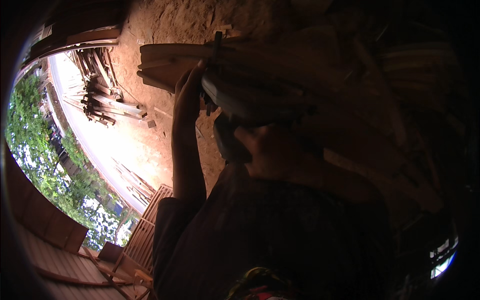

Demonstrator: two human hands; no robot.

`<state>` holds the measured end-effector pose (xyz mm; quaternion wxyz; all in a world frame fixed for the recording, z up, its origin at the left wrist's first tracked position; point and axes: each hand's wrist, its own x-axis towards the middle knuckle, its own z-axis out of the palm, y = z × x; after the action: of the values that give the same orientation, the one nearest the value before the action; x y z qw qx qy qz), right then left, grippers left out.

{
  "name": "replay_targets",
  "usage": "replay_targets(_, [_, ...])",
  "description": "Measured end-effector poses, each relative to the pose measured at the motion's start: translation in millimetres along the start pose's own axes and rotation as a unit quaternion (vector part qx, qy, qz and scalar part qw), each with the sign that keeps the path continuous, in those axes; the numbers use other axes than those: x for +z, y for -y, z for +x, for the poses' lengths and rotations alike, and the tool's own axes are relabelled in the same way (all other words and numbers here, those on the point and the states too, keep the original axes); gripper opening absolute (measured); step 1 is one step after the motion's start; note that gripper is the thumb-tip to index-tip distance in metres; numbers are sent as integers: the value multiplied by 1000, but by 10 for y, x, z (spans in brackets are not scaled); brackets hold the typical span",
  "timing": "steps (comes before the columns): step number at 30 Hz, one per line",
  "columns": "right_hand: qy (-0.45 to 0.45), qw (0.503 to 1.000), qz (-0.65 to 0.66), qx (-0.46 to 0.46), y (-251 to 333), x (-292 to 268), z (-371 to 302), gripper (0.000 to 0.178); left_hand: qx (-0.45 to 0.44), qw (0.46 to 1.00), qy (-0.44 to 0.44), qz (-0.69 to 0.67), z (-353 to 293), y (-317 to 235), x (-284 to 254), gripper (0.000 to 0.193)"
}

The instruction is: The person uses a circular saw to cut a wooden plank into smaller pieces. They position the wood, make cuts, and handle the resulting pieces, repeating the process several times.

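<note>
A grey, rounded tool is grasped by the right hand; the left hand's hold cannot be told. Brown earth is exposed past brown wooden boards' left edges.

From the wearer's head, one fisheye view looks down past the torso at lower centre, the left hand and right hand close, mid-frame. Its field reaches distant trees at far left.

With the tool as the dial's centre, the left hand sits at 10 o'clock, the board's end just beyond; the right hand at 5. On the ground, a woodpile lies at 9, trees farther behind it.
</note>
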<state>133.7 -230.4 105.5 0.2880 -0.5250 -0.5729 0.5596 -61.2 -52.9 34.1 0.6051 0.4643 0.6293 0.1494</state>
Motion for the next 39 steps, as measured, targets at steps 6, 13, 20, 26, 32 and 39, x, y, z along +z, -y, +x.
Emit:
replay_targets(6, [-4, 1000, 6, -6, 2, 7, 29, 31, 5, 1000, -11, 14, -61, -105, 45, 53])
replay_targets(13, [11, 1000, -1, -4, 5, -3, 68, 30, -11, 1000, 0, 11, 23, -35, -57, 54])
replay_targets(20, [5, 1000, 4, -14, 8, 15, 93, 30, -20, 1000, -1, -18, 41, -36, -84, 55])
replay_targets(26, [1, 1000, 0, -22, -9, 54, 128, 31, -35, 999, -2, 0, 50, -57, -140, 54])
replay_targets(32, [3, 1000, -3, -20, 15, 37, 153, 35, -40, 999, 13, -13, 93, -46, -197, 46])
replay_targets(39, [18, 1000, 2, -7, 45, 30, 174, 32, -42, 999, 21, -20, 133, -2, -251, 50])
